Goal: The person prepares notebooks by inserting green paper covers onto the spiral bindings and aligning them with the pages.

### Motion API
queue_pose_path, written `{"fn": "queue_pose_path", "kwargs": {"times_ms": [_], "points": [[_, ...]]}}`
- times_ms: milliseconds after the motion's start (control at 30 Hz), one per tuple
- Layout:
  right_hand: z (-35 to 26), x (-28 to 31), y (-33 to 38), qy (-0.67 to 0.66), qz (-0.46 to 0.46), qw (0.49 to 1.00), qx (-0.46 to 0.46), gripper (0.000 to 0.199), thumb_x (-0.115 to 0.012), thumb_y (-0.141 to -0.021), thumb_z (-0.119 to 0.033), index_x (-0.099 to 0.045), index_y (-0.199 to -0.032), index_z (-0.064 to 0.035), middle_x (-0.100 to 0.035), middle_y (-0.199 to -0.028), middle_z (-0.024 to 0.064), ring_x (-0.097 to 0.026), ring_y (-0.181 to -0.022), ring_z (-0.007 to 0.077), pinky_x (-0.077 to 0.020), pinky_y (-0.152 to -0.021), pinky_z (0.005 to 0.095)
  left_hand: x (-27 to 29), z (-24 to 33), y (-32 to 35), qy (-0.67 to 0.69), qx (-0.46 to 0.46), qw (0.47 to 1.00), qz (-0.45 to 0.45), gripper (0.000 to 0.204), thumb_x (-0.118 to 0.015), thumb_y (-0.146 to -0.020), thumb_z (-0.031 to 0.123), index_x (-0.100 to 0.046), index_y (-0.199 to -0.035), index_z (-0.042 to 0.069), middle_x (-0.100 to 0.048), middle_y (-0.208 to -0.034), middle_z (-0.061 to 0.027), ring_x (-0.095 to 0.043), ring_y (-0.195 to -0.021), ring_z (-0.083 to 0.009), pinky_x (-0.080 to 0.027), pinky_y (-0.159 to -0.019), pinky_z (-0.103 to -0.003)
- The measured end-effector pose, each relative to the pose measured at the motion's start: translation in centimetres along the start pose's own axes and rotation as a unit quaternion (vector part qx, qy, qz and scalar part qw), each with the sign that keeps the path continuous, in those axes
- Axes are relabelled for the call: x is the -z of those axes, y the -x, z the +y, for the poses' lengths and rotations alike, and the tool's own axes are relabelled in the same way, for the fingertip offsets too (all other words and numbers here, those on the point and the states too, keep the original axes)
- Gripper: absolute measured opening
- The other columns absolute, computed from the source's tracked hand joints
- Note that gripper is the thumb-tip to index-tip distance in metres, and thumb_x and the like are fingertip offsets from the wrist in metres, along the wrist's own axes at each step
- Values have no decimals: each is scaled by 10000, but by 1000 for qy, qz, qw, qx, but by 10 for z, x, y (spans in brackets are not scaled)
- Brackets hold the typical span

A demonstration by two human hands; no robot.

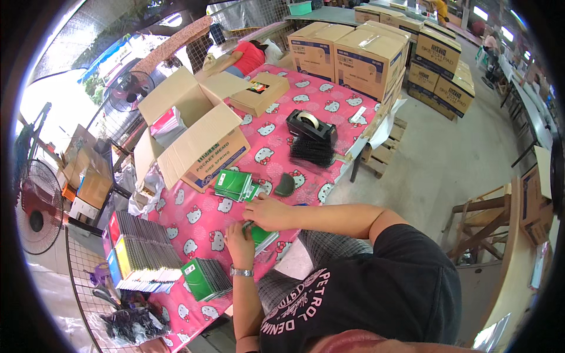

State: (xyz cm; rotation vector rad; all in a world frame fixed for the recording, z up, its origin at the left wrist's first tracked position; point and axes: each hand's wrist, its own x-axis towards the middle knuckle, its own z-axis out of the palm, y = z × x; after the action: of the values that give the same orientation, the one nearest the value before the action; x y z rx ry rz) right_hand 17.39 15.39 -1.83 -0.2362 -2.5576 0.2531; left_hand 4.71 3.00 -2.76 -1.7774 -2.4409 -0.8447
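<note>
My left hand [239, 242], with a watch on its wrist, is curled at the left edge of a green spiral memo pad [263, 237] on the table in front of me. Across its far side reaches my right hand [266, 213], its fingers bent down onto the pad's edge near my left hand. Both hands appear closed on it, though they hide part of the pad and their fingertips. Just beyond lies a small stack of green memo pads [233, 184]. Closer on the left, a fanned row of green memo pads [206, 279] leans over.
The pink patterned tablecloth [194, 215] holds an open carton [203, 156], a smaller box [260, 94], a tape dispenser [312, 126], black spiral bindings [311, 152], a dark green rounded piece [285, 185] and stacked colourful notebooks [144, 253]. Sealed cartons [369, 59] stand at the far end.
</note>
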Motion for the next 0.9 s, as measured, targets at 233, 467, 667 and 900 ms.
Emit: {"fn": "queue_pose_path", "kwargs": {"times_ms": [233,467,667,900], "points": [[-11,-1,8,110,-15,993,28,150,-565,-837,-214,-624,-921,-104,-598,-883,29,-593,-877,180,-387,-820,366,-5,-1,7,-6,-9,999,30,172,-636,-846,153,-609,-983,51,-596,-981,-97,-529,-993,-322,-386,-837,-485],[-10,5,-4,1,-182,983,-14,241,-553,-906,-325,-662,-951,-116,-651,-926,53,-625,-932,214,-432,-848,423,1,-11,12,30,-26,999,16,185,-640,-845,150,-610,-1008,67,-594,-985,-105,-525,-998,-333,-386,-856,-490],[127,-16,27,-77,-138,967,-198,478,-637,-843,-416,-621,-1197,-95,-543,-1308,182,-492,-1254,331,-391,-1024,506,8,17,3,25,-80,997,-4,230,-657,-846,151,-615,-1051,54,-583,-1018,-129,-506,-1011,-345,-392,-885,-479],[146,-29,55,-62,-256,940,-218,687,-695,-806,-380,-463,-1390,-104,-427,-1431,183,-390,-1339,349,-337,-1097,425,14,1,10,-22,-81,996,16,284,-686,-846,252,-621,-1078,100,-526,-1116,-154,-472,-1109,-353,-372,-941,-518]]}}
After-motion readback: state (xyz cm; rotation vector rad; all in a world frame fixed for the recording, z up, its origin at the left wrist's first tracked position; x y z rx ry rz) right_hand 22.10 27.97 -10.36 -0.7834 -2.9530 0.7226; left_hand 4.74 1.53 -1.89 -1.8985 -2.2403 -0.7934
